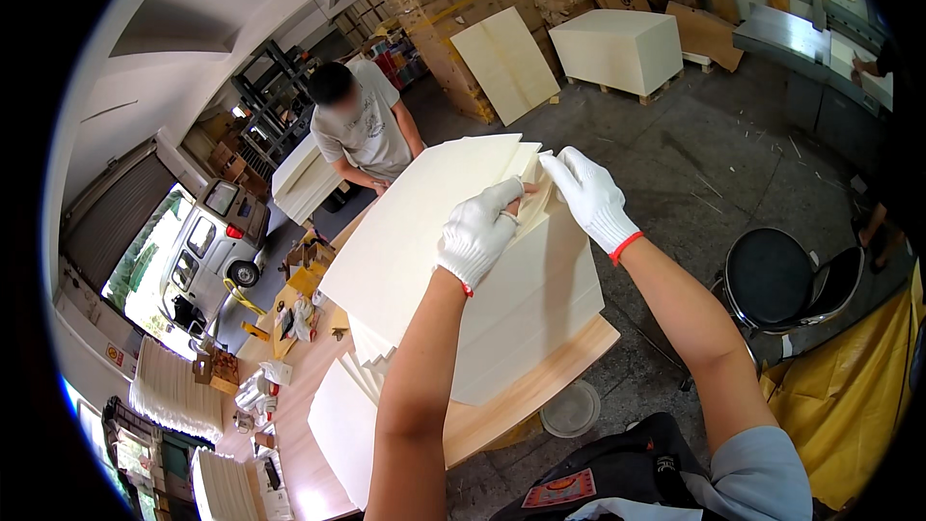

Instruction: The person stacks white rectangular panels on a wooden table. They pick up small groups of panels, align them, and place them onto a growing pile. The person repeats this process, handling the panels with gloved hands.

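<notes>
A thick stack of large cream paper sheets (405,241) lies on a wooden table (540,386) in front of me. Both my hands wear white knit gloves with red cuffs. My left hand (479,232) pinches the far right corner of the top sheets and lifts them off the stack. My right hand (590,198) grips the same corner just to the right, fingers curled over the edges of the fanned sheets.
A person in a grey shirt (359,125) works across the table. More paper stacks (342,425) lie at my left, tools and clutter (294,314) beyond. A black round stool (772,280) stands at right. Pallets of paper (622,48), cardboard, and a silver van (207,241) sit farther off.
</notes>
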Action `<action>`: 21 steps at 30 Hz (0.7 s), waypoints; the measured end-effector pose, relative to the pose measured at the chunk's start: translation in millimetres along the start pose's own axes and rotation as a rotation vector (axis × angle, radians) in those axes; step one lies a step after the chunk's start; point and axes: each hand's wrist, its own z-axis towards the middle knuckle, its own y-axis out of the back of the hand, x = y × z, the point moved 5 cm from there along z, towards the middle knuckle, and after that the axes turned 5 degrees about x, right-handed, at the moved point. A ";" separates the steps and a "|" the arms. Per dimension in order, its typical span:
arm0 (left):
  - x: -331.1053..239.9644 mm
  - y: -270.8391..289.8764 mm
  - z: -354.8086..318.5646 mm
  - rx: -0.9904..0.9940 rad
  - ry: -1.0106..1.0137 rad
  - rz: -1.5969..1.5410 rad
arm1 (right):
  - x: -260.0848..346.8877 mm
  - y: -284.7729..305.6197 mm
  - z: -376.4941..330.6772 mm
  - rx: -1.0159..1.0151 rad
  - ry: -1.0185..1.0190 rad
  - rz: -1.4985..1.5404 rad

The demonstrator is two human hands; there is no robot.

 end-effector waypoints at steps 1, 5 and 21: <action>-4.7 1.3 0.6 0.050 0.054 -0.006 | -3.7 0.2 1.3 -0.014 -0.007 0.026; -24.3 2.7 -2.8 0.129 0.126 0.016 | -11.4 0.0 2.4 -0.043 0.007 0.079; -23.1 1.9 -17.0 -0.262 -0.192 0.311 | -1.2 0.0 2.8 -0.172 -0.108 1.128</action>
